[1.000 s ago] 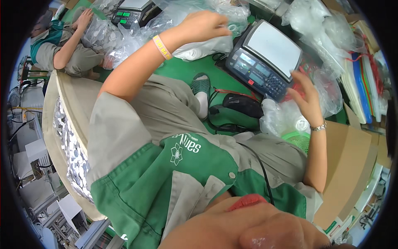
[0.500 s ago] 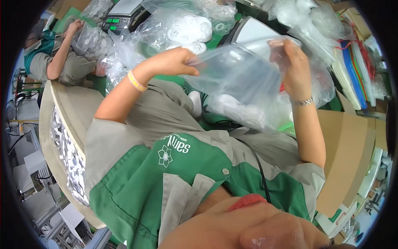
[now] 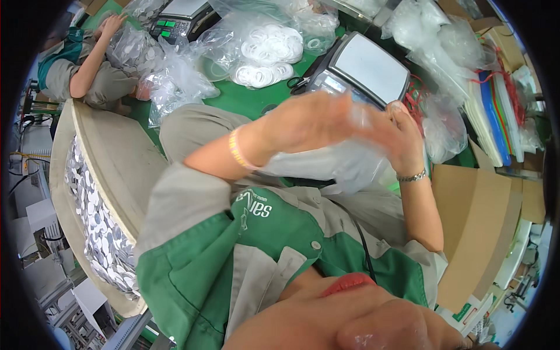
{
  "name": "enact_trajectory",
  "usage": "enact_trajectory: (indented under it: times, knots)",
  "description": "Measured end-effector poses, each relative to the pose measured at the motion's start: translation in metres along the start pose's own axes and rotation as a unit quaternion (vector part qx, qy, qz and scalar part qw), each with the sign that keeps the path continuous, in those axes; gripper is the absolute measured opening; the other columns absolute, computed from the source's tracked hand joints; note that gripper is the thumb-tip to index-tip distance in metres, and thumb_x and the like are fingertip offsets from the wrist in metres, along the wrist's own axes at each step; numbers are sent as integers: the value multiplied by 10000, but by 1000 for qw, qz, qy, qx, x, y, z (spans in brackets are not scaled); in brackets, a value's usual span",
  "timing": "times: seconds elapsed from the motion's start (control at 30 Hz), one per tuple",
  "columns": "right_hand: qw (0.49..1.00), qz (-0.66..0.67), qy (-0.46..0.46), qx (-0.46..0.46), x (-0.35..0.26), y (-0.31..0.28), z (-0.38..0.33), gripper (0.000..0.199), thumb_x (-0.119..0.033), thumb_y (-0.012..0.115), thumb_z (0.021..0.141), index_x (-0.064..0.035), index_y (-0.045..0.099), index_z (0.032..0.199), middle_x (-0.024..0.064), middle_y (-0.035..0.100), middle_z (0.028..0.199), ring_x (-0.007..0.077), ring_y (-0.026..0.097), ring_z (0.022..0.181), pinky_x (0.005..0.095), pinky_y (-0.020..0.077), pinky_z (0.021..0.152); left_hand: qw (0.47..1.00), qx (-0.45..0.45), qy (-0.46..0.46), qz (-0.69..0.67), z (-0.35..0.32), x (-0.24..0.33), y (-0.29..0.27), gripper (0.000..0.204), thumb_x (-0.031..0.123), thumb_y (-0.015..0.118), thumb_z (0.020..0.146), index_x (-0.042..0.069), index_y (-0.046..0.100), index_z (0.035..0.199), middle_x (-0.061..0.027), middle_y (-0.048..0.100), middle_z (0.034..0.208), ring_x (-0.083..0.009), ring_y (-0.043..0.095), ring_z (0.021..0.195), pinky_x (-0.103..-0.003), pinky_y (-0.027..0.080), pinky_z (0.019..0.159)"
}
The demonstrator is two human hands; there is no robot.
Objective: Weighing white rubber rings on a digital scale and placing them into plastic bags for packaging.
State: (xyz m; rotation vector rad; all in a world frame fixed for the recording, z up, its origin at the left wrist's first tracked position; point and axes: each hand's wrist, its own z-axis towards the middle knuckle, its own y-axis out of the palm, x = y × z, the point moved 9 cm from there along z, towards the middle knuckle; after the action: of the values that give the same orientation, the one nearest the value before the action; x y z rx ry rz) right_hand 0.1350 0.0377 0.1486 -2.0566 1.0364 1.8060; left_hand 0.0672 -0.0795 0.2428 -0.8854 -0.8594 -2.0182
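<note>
Two hands raised before the chest, both closed on one clear plastic bag (image 3: 335, 166): left hand (image 3: 303, 122) pinching the upper edge from the left side, right hand (image 3: 396, 134) gripping the same edge from the right side, fingers blurred by motion. Bag hanging in the air between the hands and the lap, in front of a grey weighing scale (image 3: 361, 73) on the green bench (image 3: 239, 99). Long axis judged roughly upright, tilted a little; mouth apparently up at the fingers, body sagging down toward the green-and-grey jacket (image 3: 245, 245). Whether the mouth is parted or flat, impossible to tell through the blur. Likely trouble: thin slick film slipping out of one pinch, dropping that corner and folding the mouth shut; or a hard pull in opposite directions stretching or tearing the rim. Further off on the bench, bags of white rings (image 3: 265, 55); at the far left, another person's sleeve (image 3: 87, 76) over more bags.
</note>
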Motion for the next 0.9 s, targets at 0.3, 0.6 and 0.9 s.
enact_trajectory:
  times: [0.3, 0.6, 0.9]
  knots:
    - [705, -563, -424, -74, -84, 91, -75, 218, -49, 554, 702, -42, 621, 909, 142, 493, 1204, 278, 468, 1079, 343, 370, 891, 958, 42, -200, 200, -5, -78, -4, 195, 117, 670, 762, 61, 681, 948, -13, 583, 716, -41, 489, 568, -211, 424, 546]
    - [955, -261, -138, -37, -45, 27, -38, 127, -111, 474, 886, -22, 548, 835, 38, 522, 647, 127, 514, 595, 232, 406, 567, 964, 37, -261, 24, -6, -56, -1, 377, 338, 507, 895, 28, 599, 1088, -68, 622, 723, -116, 606, 628, -235, 490, 574]
    - [616, -583, -530, -13, -79, 97, -93, 177, -31, 661, 616, -86, 562, 753, 89, 484, 1224, 285, 375, 1198, 398, 342, 915, 958, 224, -177, -31, -8, -57, -33, 348, 154, 568, 831, 11, 522, 1146, -62, 585, 957, -106, 524, 781, -262, 452, 705]
